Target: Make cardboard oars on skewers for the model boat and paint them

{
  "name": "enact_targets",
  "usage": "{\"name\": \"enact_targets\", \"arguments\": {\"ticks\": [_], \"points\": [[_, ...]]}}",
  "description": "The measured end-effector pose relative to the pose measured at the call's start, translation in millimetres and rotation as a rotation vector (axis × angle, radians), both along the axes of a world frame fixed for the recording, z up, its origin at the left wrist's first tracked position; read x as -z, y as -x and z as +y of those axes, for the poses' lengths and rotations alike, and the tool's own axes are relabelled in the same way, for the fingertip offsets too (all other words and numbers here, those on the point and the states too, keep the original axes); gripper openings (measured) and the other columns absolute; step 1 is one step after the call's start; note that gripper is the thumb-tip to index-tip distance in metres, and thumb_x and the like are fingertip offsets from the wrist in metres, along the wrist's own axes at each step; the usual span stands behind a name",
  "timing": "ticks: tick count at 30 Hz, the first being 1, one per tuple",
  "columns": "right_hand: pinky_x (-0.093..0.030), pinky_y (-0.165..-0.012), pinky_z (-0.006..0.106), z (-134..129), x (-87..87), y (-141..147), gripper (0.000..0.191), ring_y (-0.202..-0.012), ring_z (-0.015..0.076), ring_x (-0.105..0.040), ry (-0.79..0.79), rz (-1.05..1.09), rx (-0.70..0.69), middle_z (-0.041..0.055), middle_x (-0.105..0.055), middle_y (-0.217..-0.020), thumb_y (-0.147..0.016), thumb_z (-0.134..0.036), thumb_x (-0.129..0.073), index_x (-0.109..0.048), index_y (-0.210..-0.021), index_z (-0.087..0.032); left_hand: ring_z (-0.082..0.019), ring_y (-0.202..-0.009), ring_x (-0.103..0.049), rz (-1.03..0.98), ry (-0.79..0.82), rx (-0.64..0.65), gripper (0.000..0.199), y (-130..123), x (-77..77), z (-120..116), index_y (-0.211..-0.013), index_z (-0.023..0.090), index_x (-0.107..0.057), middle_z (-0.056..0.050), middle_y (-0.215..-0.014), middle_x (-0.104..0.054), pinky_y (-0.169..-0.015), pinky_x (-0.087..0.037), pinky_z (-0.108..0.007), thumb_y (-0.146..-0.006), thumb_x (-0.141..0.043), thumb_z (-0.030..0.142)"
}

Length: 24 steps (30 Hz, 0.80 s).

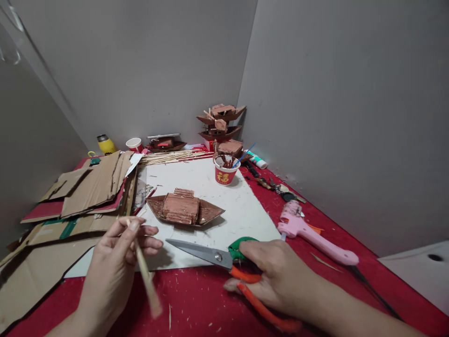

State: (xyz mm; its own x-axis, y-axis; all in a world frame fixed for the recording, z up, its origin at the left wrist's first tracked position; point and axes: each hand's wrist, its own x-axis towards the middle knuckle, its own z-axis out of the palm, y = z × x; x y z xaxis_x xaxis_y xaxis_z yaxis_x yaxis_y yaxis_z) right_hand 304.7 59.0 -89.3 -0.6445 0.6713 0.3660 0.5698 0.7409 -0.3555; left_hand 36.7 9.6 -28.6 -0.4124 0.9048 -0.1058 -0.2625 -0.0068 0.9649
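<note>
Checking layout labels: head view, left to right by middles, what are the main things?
Cardboard pile → left hand holding a pale stick → nearest boat model → nearest paper cup → right hand → pink glue gun. Scissors left out: they span several.

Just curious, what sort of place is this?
Probably a craft workspace: a brown model boat sits on a white sheet, a pink glue gun lies nearby, and the right hand holds scissors.

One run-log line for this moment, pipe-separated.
left hand: pinching thin stick | right hand: holding scissors | model boat: on white sheet | glue gun: on red surface
</note>
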Motion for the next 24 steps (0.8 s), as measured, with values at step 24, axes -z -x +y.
{"name": "enact_targets", "arguments": {"ticks": [24], "points": [[-0.029,-0.045,0.022,-6,-9.1,8,0.043,-0.046,0.0105,-0.038,0.215,0.052,-0.024,-0.0051,-0.047,-0.052,-0.077,-0.056,-0.065,-0.042,-0.063,-0.022,-0.002,-0.041,-0.045,-0.07,0.012,0.066,0.022,-2,5.5,8,-0.086,0.016,-0.059,0.0,-0.074,-0.069,-0.033,-0.029,-0.008,-0.079,-0.07,0.033]]}}
